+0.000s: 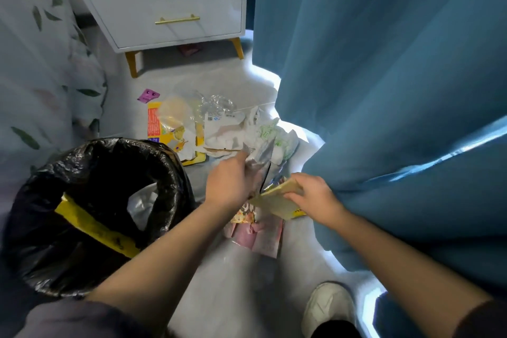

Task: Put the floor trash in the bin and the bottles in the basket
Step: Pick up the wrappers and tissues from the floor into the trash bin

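Wrappers and bags lie in a heap on the grey floor. My left hand point(230, 181) grips a silvery foil wrapper point(260, 156) lifted off the heap. My right hand point(312, 195) pinches a pale yellow flat packet point(277, 197) just right of it. Under both hands lie a pink wrapper point(260, 239) and a printed snack bag point(244, 215). Farther off are white crumpled paper point(227, 132), a green-printed white bag point(274, 137), a clear plastic bag point(216, 103), a yellow-orange box point(156, 126) and a purple scrap point(148, 95). The bin point(49, 189) with a black liner stands at the left, holding a yellow box and white plastic. No bottles or basket show.
A white drawer unit point(170, 0) on yellow legs stands at the back, with a dark pink scrap point(189, 49) under it. A blue curtain point(384, 77) fills the right side. Leaf-print bedding point(41, 63) hangs at the left. My white shoe point(329, 307) is at the bottom.
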A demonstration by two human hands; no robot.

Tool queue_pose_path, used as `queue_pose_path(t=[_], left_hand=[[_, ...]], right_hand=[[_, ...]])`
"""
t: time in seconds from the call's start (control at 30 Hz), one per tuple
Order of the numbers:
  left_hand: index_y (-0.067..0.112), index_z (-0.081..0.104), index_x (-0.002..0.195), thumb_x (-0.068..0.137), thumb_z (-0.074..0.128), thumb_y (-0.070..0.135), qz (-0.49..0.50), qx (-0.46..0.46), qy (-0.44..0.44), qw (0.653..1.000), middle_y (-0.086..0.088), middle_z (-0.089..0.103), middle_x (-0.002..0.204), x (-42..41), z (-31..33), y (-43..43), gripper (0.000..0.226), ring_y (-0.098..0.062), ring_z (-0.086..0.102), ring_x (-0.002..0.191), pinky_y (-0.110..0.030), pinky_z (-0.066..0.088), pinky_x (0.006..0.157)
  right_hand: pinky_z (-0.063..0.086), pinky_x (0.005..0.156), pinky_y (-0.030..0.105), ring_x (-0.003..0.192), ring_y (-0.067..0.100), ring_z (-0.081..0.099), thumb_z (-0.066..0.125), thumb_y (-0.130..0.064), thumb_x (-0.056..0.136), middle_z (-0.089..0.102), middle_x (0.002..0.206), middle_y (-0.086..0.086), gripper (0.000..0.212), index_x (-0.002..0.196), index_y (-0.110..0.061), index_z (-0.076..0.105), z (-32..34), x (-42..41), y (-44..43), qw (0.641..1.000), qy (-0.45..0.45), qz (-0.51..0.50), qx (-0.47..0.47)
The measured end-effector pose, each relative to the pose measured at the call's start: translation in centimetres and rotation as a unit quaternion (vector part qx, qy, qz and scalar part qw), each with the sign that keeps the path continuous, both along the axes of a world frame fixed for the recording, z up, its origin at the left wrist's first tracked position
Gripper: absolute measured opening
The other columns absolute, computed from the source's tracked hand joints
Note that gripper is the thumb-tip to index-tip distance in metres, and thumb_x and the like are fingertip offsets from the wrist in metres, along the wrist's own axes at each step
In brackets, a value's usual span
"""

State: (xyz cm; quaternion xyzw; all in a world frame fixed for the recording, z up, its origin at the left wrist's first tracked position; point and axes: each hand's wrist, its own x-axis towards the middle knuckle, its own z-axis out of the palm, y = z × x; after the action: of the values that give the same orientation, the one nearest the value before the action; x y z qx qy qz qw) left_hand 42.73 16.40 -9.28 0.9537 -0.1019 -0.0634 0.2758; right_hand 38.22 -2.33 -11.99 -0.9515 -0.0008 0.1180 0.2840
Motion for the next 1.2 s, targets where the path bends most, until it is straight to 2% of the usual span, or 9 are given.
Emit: queue_pose_path(t=[0.2,0.33,0.43,0.53,0.63,0.9,0.97,1.07,1.2], left_hand=[[0.008,0.047,0.085,0.089,0.046,0.01,0.013,-0.044,-0.049,0.998,-0.015,0.056,0.069,-0.4,7.7,2.4,0.004,-0.035,0.05,0.066,-0.036,0.035,0.053],[0.007,0.06,0.1,0.086,0.047,0.007,0.022,-0.105,-0.047,0.993,-0.013,0.066,0.084,-0.7,13.4,5.0,0.019,-0.03,0.059,0.078,-0.033,0.046,0.067],[0.017,0.051,0.072,0.089,0.05,0.006,0.068,-0.114,-0.054,0.99,0.0,0.052,0.063,-1.3,16.9,7.6,0.02,-0.019,0.048,0.064,-0.021,0.029,0.053],[0.008,0.054,0.079,0.089,0.052,0.01,0.106,-0.115,-0.064,0.986,-0.014,0.058,0.07,-1.9,18.6,11.4,0.011,-0.032,0.054,0.075,-0.03,0.032,0.062],[0.008,0.054,0.082,0.088,0.052,0.011,0.143,-0.101,-0.062,0.983,-0.007,0.057,0.068,-2.8,19.4,14.8,0.006,-0.03,0.054,0.075,-0.03,0.035,0.061],[0.018,0.056,0.084,0.084,0.05,0.007,0.199,-0.077,-0.042,0.976,-0.003,0.059,0.078,-4.6,19.6,21.2,0.013,-0.022,0.052,0.079,-0.026,0.034,0.069],[0.019,0.056,0.086,0.083,0.05,0.006,0.213,-0.074,-0.03,0.974,-0.004,0.059,0.08,-4.7,19.0,22.1,0.015,-0.022,0.052,0.08,-0.026,0.035,0.07],[0.014,0.056,0.086,0.084,0.05,0.007,0.242,-0.057,0.013,0.968,-0.007,0.059,0.081,-4.6,17.0,23.6,0.009,-0.026,0.052,0.08,-0.027,0.035,0.069],[0.006,0.063,0.098,0.084,0.051,0.007,0.282,-0.084,0.078,0.953,-0.013,0.063,0.09,-4.4,13.5,25.9,0.019,-0.033,0.058,0.089,-0.033,0.042,0.072]], right_hand=[[0.037,0.063,0.007,0.071,0.01,0.053,0.074,-0.009,0.077,0.063,0.076,-0.001,0.011,0.086,-0.01,0.069,7.5,-1.0,1.4,0.991,-0.073,-0.054,0.098],[0.04,0.065,0.012,0.068,0.005,0.052,0.075,-0.006,0.076,0.062,0.072,-0.001,0.014,0.085,-0.011,0.066,12.4,-1.0,2.8,0.982,-0.112,-0.066,0.138],[0.048,0.074,0.031,0.076,0.02,0.06,0.075,-0.007,0.076,0.068,0.079,0.005,0.014,0.088,-0.011,0.068,15.1,-0.8,4.2,0.978,-0.131,-0.052,0.154],[0.047,0.071,0.024,0.074,0.011,0.058,0.073,-0.006,0.077,0.067,0.077,-0.006,0.022,0.084,-0.026,0.066,17.0,-0.8,6.6,0.974,-0.138,-0.03,0.179],[0.044,0.067,0.013,0.073,0.004,0.056,0.073,-0.008,0.078,0.067,0.08,-0.005,0.015,0.088,-0.018,0.068,18.1,-0.8,9.7,0.974,-0.133,-0.002,0.184],[0.051,0.079,0.031,0.088,0.015,0.064,0.07,-0.016,0.082,0.07,0.09,0.0,0.012,0.094,-0.015,0.068,18.7,-0.7,19.2,0.962,-0.096,0.062,0.25],[0.05,0.076,0.023,0.086,0.007,0.063,0.068,-0.009,0.082,0.07,0.089,-0.007,0.011,0.088,-0.018,0.067,18.5,-0.7,21.4,0.955,-0.084,0.075,0.276],[0.039,0.065,0.004,0.073,-0.016,0.055,0.063,0.001,0.081,0.06,0.071,-0.032,0.043,0.073,-0.041,0.056,17.5,-0.7,24.4,0.951,-0.065,0.083,0.292],[0.039,0.064,0.007,0.079,0.001,0.056,0.061,-0.006,0.086,0.06,0.081,-0.016,0.033,0.08,-0.038,0.057,14.0,0.2,27.0,0.958,-0.011,0.095,0.269]])
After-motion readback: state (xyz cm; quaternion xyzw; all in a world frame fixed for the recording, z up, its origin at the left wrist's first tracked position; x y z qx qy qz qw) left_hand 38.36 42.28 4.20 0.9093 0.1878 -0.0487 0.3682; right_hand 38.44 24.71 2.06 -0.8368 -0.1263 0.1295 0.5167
